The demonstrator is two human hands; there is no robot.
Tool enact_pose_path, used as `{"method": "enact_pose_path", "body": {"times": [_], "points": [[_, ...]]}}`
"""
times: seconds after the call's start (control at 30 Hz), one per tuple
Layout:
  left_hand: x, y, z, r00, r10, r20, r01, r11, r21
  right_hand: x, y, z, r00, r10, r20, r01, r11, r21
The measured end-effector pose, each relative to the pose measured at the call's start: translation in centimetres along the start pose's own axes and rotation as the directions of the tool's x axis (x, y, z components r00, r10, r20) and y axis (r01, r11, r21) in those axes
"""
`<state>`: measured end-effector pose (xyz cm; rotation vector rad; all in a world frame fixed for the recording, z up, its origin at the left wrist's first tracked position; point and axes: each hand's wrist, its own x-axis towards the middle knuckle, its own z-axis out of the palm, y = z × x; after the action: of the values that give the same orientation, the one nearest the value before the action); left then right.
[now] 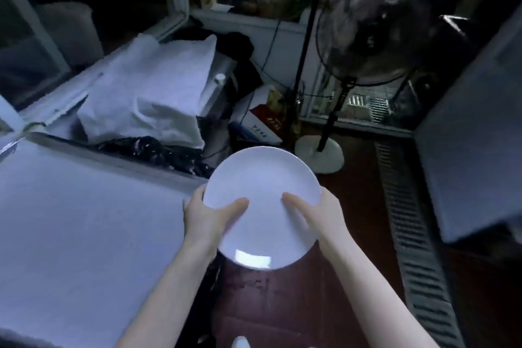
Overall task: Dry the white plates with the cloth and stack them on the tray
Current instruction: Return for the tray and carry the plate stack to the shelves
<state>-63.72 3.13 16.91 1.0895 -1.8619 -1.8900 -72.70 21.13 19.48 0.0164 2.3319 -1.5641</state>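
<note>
– Dim room noted: dark red floor (282, 305), pale-covered table (70, 220) at left, standing fan (367, 31) at the back right. Position of the item?

– One white plate (262, 206), held in the air just off the table's right edge, above the floor, its upper face turned toward the camera. A bright reflection sits near its near rim.

– Left hand?

– Left hand (206, 215) grips the plate's left rim: thumb laid across the upper face, fingers curled under the edge.

– Right?

– Right hand (319, 215) does the same on the right rim: thumb on the face, fingers mostly hidden beneath.

– Other entries?

– White fabric (147, 93) lies heaped beyond the table, well apart from the plate; whether it is the drying cloth cannot be told. Cardboard box (260, 121) stands on the floor beyond the plate. Slatted grate (409, 220) runs along the floor at right.
</note>
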Motion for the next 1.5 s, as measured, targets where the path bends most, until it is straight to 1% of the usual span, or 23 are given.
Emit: {"method": "enact_pose_path", "body": {"times": [0.07, 0.13, 0.2, 0.27, 0.33, 0.5, 0.63, 0.73, 0.93, 1.0, 1.07, 1.1, 1.23, 1.43, 1.5], "points": [[-1.6, 0.7, 4.3, 0.993, 0.046, 0.112, -0.053, 0.997, 0.063, -1.4, 1.6, -4.6, 0.994, 0.026, -0.108, -0.022, 0.999, 0.039], [-4.0, 1.4, 9.0, 0.970, 0.080, 0.228, -0.109, 0.987, 0.118, -3.1, 3.7, -9.6, 0.974, 0.062, -0.216, -0.047, 0.996, 0.072], [-7.1, 1.7, 13.9, 0.930, 0.091, 0.356, -0.144, 0.982, 0.126, -5.3, 5.9, -14.9, 0.943, 0.096, -0.318, -0.063, 0.991, 0.115], [-11.0, 1.7, 18.7, 0.883, 0.086, 0.461, -0.165, 0.977, 0.134, -8.0, 8.4, -20.2, 0.893, 0.126, -0.431, -0.065, 0.986, 0.155], [-15.7, 1.1, 24.0, 0.810, 0.087, 0.580, -0.205, 0.968, 0.142, -11.6, 11.4, -26.1, 0.831, 0.164, -0.532, -0.064, 0.978, 0.201], [-27.8, -1.2, 35.1, 0.664, 0.063, 0.745, -0.261, 0.953, 0.152, -20.9, 18.4, -38.3, 0.691, 0.278, -0.668, -0.095, 0.950, 0.297], [-37.9, -3.2, 42.9, 0.501, 0.025, 0.865, -0.319, 0.934, 0.158, -28.6, 23.0, -46.6, 0.535, 0.344, -0.772, -0.063, 0.927, 0.370], [-44.8, -4.7, 48.1, 0.364, -0.004, 0.931, -0.372, 0.916, 0.149, -33.9, 26.3, -51.3, 0.421, 0.394, -0.817, -0.053, 0.910, 0.412], [-57.6, -7.6, 56.7, 0.091, -0.081, 0.993, -0.472, 0.874, 0.114, -42.7, 32.5, -58.3, 0.164, 0.513, -0.843, 0.006, 0.854, 0.521], [-61.4, -8.7, 59.3, 0.010, -0.120, 0.993, -0.485, 0.867, 0.110, -44.8, 34.6, -60.6, 0.090, 0.545, -0.834, 0.022, 0.836, 0.549], [-64.8, -10.0, 62.2, -0.055, -0.145, 0.988, -0.476, 0.873, 0.102, -46.4, 36.8, -63.3, 0.027, 0.576, -0.817, 0.027, 0.817, 0.576], [-66.4, -10.7, 63.9, -0.075, -0.161, 0.984, -0.475, 0.874, 0.106, -47.0, 37.7, -64.8, 0.000, 0.588, -0.809, 0.027, 0.809, 0.588], [-72.5, -13.0, 72.0, -0.115, -0.204, 0.972, -0.494, 0.861, 0.122, -48.1, 41.2, -72.2, -0.089, 0.603, -0.793, 0.025, 0.797, 0.604], [-80.9, -13.6, 84.5, -0.168, -0.227, 0.959, -0.498, 0.859, 0.116, -48.7, 45.7, -85.2, -0.164, 0.602, -0.781, 0.062, 0.797, 0.601], [-83.9, -13.8, 88.1, -0.174, -0.232, 0.957, -0.499, 0.859, 0.117, -49.1, 47.4, -89.0, -0.181, 0.606, -0.774, 0.076, 0.794, 0.603]]}}
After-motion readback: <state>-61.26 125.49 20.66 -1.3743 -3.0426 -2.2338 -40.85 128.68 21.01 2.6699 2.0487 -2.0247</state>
